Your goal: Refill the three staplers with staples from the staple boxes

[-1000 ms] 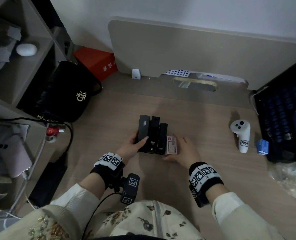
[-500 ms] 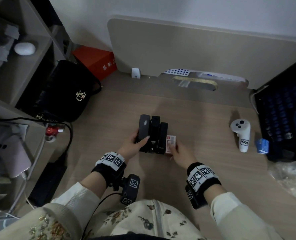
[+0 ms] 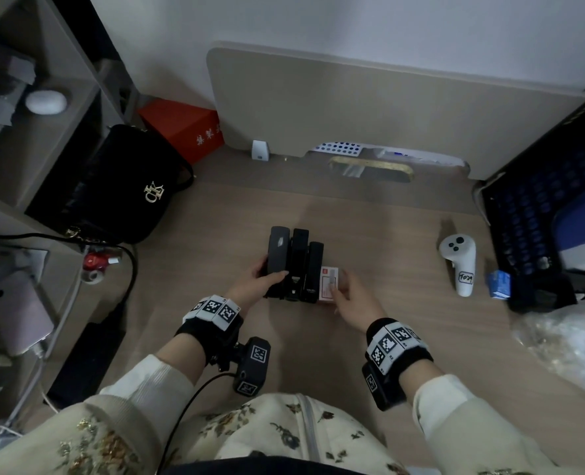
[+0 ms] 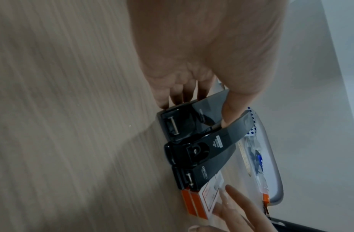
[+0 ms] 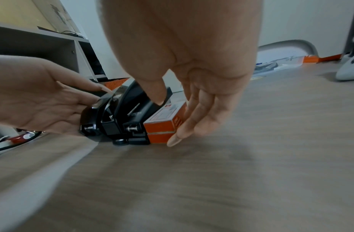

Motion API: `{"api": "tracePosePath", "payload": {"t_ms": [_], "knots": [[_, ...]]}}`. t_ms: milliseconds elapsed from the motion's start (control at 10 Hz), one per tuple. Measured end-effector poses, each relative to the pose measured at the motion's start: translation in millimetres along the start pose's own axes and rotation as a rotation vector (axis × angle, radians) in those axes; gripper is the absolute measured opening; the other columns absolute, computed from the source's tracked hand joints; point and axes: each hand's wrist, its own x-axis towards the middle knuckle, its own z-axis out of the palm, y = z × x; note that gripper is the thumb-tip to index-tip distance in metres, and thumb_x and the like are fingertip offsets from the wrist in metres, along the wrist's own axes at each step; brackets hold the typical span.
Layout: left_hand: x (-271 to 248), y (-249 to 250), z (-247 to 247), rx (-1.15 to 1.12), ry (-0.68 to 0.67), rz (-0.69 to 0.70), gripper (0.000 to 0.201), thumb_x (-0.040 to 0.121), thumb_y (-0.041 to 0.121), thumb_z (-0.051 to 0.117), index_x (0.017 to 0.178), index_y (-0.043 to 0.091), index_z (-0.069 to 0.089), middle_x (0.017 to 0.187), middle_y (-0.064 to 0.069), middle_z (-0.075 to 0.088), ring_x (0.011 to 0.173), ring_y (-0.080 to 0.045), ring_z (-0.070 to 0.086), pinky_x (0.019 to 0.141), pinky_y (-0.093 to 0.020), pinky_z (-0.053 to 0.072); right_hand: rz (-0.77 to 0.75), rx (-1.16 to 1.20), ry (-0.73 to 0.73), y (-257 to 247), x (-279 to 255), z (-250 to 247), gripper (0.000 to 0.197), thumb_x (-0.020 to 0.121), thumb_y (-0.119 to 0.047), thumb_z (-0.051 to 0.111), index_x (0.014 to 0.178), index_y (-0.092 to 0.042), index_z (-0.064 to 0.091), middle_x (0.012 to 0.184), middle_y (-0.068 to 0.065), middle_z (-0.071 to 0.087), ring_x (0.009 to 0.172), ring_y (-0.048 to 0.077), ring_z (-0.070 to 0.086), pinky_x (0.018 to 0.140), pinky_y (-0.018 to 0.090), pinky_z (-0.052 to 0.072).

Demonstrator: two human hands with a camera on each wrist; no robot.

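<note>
Left hand [image 3: 254, 281] is wrapping around the leftmost stapler [image 3: 277, 258] at the centre of the head view, thumb on its top and fingers [image 4: 180, 95] down the far side, probably bracing the row while the other hand works. Three staplers are standing side by side, touching: the gripped one, the middle stapler [image 3: 298, 265] and the right stapler [image 3: 314, 269], all closed, so I judge that no refilling is under way yet. Right hand [image 3: 351, 298] is closing on the staple boxes [image 5: 164, 125], two orange-ended boxes stacked against the right stapler; its thumb is lying over the top and its straight fingers [image 5: 194, 119] are pressing the outer side, likely readying a lift. Both are sitting on the wooden desk [image 3: 370, 234]. Right of centre, a white controller [image 3: 459, 265] is lying well apart.
</note>
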Motion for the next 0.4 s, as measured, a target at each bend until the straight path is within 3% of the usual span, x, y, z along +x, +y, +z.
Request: {"api": "tracePosePath", "payload": {"t_ms": [200, 400], "knots": [[-15.0, 6.8, 2.2, 0.007, 0.067, 0.016, 0.059, 0.094, 0.008, 0.06, 0.148, 0.014, 0.036, 0.141, -0.005, 0.052, 0.106, -0.012, 0.055, 0.086, -0.022, 0.042, -0.015, -0.026, 0.044, -1.5, -11.4, -10.8, 0.062, 0.093, -0.041, 0.048, 0.147, -0.027, 0.02, 0.121, 0.008, 0.061, 0.1, 0.026, 0.064, 0.092, 0.042, 0.05], [-48.6, 25.7, 5.8, 0.103, 0.114, 0.08, 0.054, 0.096, 0.011, 0.057, 0.147, 0.013, 0.04, 0.142, -0.002, 0.048, 0.112, -0.012, 0.051, 0.085, -0.02, 0.039, -0.074, -0.013, 0.095, -11.5, -31.2, -18.5, 0.062, 0.094, -0.037, 0.049, 0.148, -0.026, 0.019, 0.111, 0.004, 0.064, 0.099, 0.021, 0.063, 0.09, 0.038, 0.049]]}}
